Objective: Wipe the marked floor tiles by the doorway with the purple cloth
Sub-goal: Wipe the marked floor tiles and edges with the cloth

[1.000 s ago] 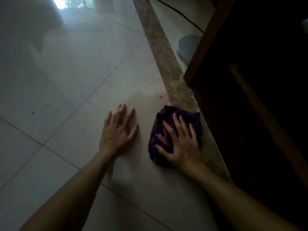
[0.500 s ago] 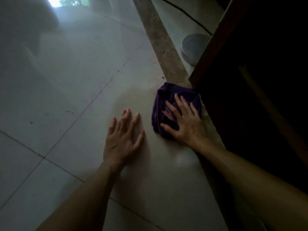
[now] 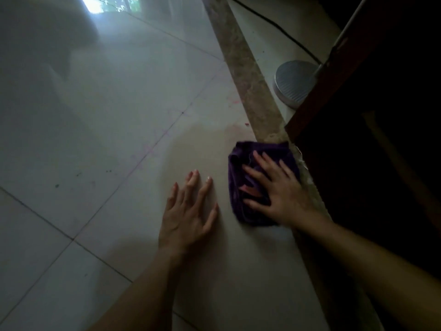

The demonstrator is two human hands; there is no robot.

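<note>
A bunched purple cloth [image 3: 241, 168] lies on a pale floor tile [image 3: 133, 144] beside the brown stone threshold strip [image 3: 253, 91]. My right hand [image 3: 276, 189] presses flat on top of the cloth with fingers spread, covering its right half. My left hand [image 3: 188, 216] rests flat on the tile just left of the cloth, fingers apart, holding nothing. Faint pink and red marks [image 3: 236, 127] show on the tile just beyond the cloth, and thinner pink lines [image 3: 152, 149] run along a grout joint.
A dark wooden door frame [image 3: 334, 75] stands right of the threshold, with darkness behind it. A round grey ribbed disc [image 3: 293, 82] sits beyond the threshold, a black cable [image 3: 281, 27] running past it. Small dark specks [image 3: 78, 174] dot the tile at left.
My right hand pushed the cloth forward along the threshold toward the door frame, then drew it back a little. My left hand stayed flat on the tile.
</note>
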